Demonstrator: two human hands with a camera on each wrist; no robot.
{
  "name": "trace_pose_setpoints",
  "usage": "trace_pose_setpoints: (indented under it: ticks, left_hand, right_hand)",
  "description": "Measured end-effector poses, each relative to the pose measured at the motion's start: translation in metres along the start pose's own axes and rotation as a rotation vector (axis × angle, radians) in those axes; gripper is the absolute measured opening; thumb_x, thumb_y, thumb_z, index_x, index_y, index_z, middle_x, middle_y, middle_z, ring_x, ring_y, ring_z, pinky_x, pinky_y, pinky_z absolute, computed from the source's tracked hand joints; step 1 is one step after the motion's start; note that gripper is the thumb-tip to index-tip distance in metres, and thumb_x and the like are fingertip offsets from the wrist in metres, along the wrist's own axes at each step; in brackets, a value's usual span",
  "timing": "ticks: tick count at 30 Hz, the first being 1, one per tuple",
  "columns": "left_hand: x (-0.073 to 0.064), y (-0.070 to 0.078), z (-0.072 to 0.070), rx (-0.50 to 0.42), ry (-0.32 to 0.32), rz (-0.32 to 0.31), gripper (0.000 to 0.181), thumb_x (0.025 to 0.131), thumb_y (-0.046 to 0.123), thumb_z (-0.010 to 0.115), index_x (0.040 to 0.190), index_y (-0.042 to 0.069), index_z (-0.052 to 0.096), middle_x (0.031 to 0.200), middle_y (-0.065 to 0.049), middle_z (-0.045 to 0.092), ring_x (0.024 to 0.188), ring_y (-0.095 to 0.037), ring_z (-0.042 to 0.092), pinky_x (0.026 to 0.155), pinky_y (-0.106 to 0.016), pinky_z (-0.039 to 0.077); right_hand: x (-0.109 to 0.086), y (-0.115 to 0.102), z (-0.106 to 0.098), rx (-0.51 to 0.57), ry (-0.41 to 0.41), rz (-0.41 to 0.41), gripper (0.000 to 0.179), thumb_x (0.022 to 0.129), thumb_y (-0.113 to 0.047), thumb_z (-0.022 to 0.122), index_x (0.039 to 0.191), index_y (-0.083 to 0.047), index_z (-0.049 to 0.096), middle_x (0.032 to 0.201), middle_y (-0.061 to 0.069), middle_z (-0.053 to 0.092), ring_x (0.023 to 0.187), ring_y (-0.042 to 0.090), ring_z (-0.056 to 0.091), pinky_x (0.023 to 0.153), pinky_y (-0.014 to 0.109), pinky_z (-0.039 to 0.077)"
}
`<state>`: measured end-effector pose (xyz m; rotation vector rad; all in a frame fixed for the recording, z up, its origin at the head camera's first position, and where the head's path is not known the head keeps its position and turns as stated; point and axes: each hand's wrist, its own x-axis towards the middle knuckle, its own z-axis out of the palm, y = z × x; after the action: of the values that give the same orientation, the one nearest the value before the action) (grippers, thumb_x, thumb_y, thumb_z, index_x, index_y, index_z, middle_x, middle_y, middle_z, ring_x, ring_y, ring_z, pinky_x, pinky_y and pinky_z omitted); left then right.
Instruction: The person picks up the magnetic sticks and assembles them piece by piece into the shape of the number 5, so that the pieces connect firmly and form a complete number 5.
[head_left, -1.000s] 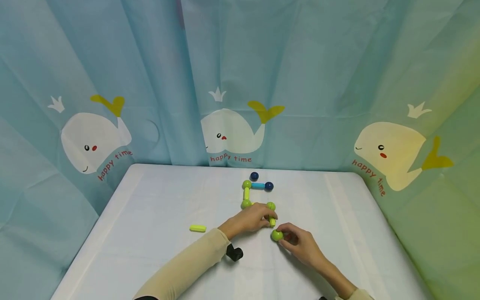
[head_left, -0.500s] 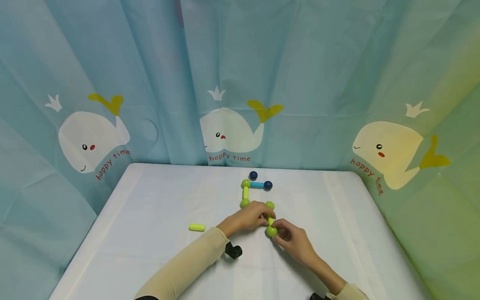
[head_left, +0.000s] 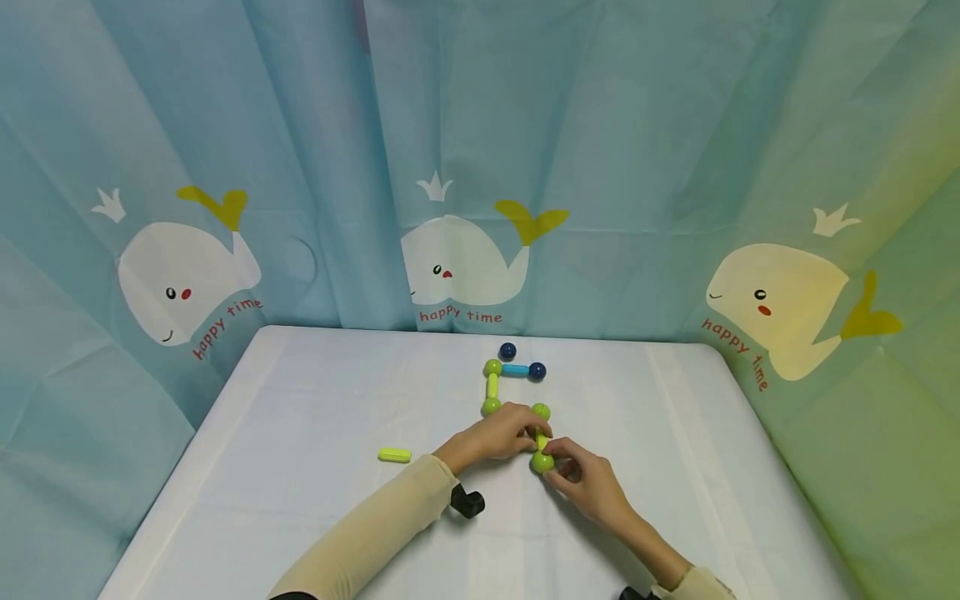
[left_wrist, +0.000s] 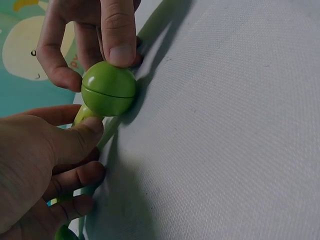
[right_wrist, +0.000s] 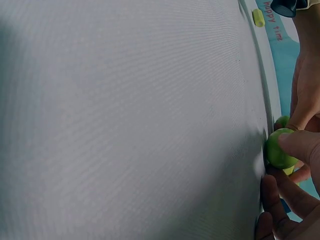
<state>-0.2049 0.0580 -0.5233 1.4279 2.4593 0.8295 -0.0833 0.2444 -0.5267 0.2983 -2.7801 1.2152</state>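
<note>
My left hand (head_left: 504, 433) pinches a short yellow-green rod (head_left: 542, 442) between thumb and forefinger. On the rod's near end sits a green ball (head_left: 543, 463), which my right hand (head_left: 592, 483) grips between thumb and fingers. The left wrist view shows the ball (left_wrist: 108, 90) with a seam around it, the rod running into it. At the rod's far end is another green ball (head_left: 540, 412). Beyond my left hand, a green ball (head_left: 491, 407), a yellow-green rod (head_left: 492, 387), a second green ball (head_left: 492, 367), a blue rod (head_left: 515, 370) and a dark blue ball (head_left: 537, 372) form a bent chain.
A loose dark blue ball (head_left: 507, 351) lies behind the chain, near the far edge of the white table (head_left: 315, 392). To the left of my hand lies a loose yellow-green rod (head_left: 394, 455). A whale-print curtain (head_left: 630, 167) hangs behind the table.
My right hand has moved left and away from me, bringing its green ball against the end of the rod. My left hand has kept its hold, and the last half second shows hardly any motion.
</note>
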Motion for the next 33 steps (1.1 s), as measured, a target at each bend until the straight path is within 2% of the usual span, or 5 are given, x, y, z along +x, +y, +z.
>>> trace_pose_setpoints:
  ticks: [5, 9, 15, 23, 33]
  left_hand:
    - [-0.003, 0.001, -0.005, -0.007, 0.001, -0.010, 0.032, 0.095, 0.012, 0.076, 0.126, 0.013, 0.072, 0.111, 0.004, 0.073, 0.096, -0.003, 0.063, 0.087, -0.016, 0.047]
    - [-0.008, 0.001, -0.015, -0.050, 0.038, -0.011, 0.037, 0.095, 0.010, 0.074, 0.132, 0.012, 0.068, 0.117, -0.001, 0.073, 0.100, -0.009, 0.066, 0.089, -0.018, 0.049]
    - [-0.022, -0.004, -0.034, -0.079, 0.099, -0.020, 0.042, 0.094, 0.017, 0.077, 0.134, 0.012, 0.064, 0.113, -0.007, 0.072, 0.087, -0.013, 0.065, 0.078, -0.019, 0.049]
    - [-0.058, -0.014, -0.057, -0.067, 0.144, -0.091, 0.049, 0.090, 0.030, 0.081, 0.134, 0.012, 0.065, 0.107, -0.009, 0.070, 0.089, -0.024, 0.064, 0.079, -0.029, 0.050]
    - [-0.112, -0.038, -0.074, -0.056, 0.125, -0.208, 0.052, 0.089, 0.035, 0.082, 0.132, 0.013, 0.065, 0.113, -0.008, 0.067, 0.093, -0.026, 0.062, 0.078, -0.036, 0.050]
  right_hand:
    - [0.000, 0.001, 0.000, 0.005, -0.011, -0.023, 0.037, 0.084, 0.000, 0.082, 0.115, -0.015, 0.069, 0.108, 0.008, 0.076, 0.076, 0.006, 0.067, 0.068, 0.026, 0.055]
    - [0.000, 0.002, 0.000, 0.013, -0.025, -0.044, 0.036, 0.085, 0.001, 0.081, 0.115, -0.014, 0.068, 0.109, 0.009, 0.076, 0.076, 0.007, 0.067, 0.068, 0.026, 0.055]
    - [0.002, 0.001, -0.001, 0.017, -0.048, -0.009, 0.036, 0.086, 0.000, 0.080, 0.115, -0.016, 0.068, 0.110, 0.008, 0.075, 0.076, 0.007, 0.066, 0.068, 0.025, 0.055]
    - [0.002, 0.001, -0.001, 0.013, -0.052, 0.022, 0.036, 0.085, -0.001, 0.081, 0.115, -0.017, 0.068, 0.110, 0.007, 0.075, 0.077, 0.007, 0.066, 0.070, 0.025, 0.055]
    - [0.002, 0.002, -0.001, 0.008, -0.048, 0.017, 0.037, 0.085, -0.001, 0.081, 0.115, -0.018, 0.067, 0.111, 0.007, 0.075, 0.077, 0.005, 0.066, 0.070, 0.025, 0.055]
